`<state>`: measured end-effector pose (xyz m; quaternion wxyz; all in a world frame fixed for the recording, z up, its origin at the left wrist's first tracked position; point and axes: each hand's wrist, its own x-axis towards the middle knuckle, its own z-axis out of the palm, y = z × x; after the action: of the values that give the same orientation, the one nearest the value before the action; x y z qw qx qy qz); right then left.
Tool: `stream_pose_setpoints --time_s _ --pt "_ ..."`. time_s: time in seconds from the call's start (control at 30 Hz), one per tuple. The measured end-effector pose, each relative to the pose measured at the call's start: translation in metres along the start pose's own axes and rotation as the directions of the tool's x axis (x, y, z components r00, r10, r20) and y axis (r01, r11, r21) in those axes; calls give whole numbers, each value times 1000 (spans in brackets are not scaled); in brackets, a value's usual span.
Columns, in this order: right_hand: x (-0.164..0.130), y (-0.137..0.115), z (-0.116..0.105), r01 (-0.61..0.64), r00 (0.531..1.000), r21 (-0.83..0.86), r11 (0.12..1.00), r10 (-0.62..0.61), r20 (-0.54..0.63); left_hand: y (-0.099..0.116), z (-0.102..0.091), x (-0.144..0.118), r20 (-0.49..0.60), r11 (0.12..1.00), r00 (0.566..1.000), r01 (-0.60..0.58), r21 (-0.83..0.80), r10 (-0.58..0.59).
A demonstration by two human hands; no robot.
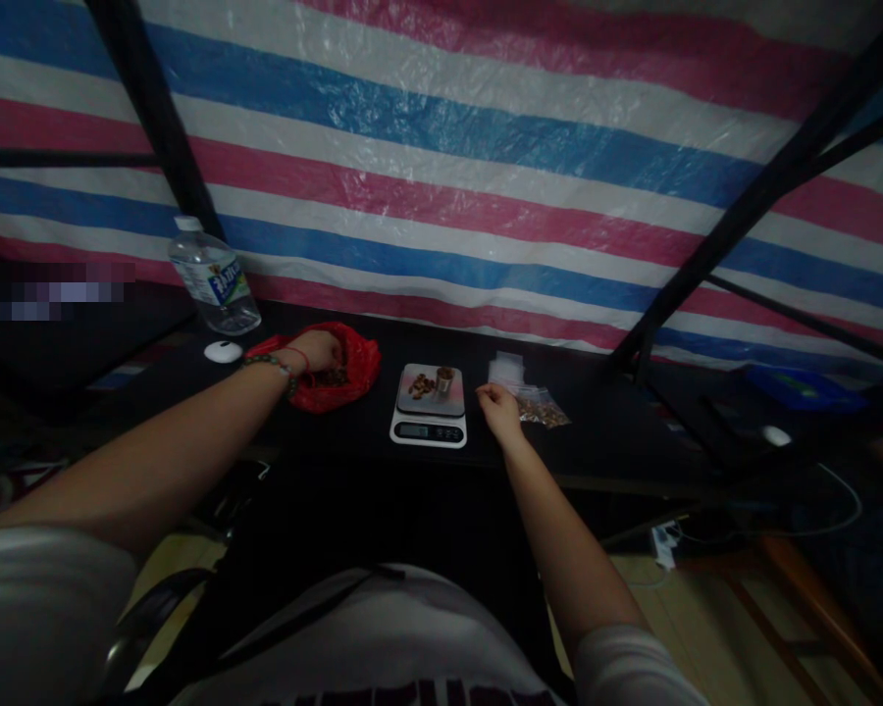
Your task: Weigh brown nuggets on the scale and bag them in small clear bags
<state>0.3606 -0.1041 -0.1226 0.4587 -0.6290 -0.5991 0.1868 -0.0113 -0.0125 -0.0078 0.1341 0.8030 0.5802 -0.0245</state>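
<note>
The person wears a white short-sleeved shirt with dark lettering partly visible across the chest. On the left wrist sit a bracelet of dark green beads [269, 364] and a thin red string [299, 355]. The right wrist is bare.

- tarp [441, 147] behind everything: fat stripes, pink-red, blue and white
- plastic bag [338, 378]: bright red
- scale [428, 407]: white body, silvery plate, dark display
- stuff on the scale: brownish, I think, it's pretty dim
- water bottle [213, 279]: clear, white cap, blue-green label
- table [596, 431]: black
- wrist beads [269, 363]: greenish, with a red string
</note>
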Motion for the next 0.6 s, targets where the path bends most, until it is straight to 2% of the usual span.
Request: stream_pose_setpoints --time_s 0.13,0.3,0.4,0.5,0.6 --pt "0 -1 0 0 1000 7 1000 0 1 -2 -2 3 7 998 999 43 48 -43" --pt "-1 -2 -1 -10 1000 3 1000 10 1 -9 -5 8 -64 991 997 43 125 -36" --pt "-1 -2 -1 -3 1000 -2 1000 3 -2 -4 -13 5 -99 987 994 67 145 -53" --pt "-1 -1 0 1 1000 13 1000 -1 -1 18 -21 -6 -214 996 977 18 92 2" --pt "0 0 0 7 1000 22 1000 -7 5 58 -19 -18 -297 985 943 -169 -34 152"
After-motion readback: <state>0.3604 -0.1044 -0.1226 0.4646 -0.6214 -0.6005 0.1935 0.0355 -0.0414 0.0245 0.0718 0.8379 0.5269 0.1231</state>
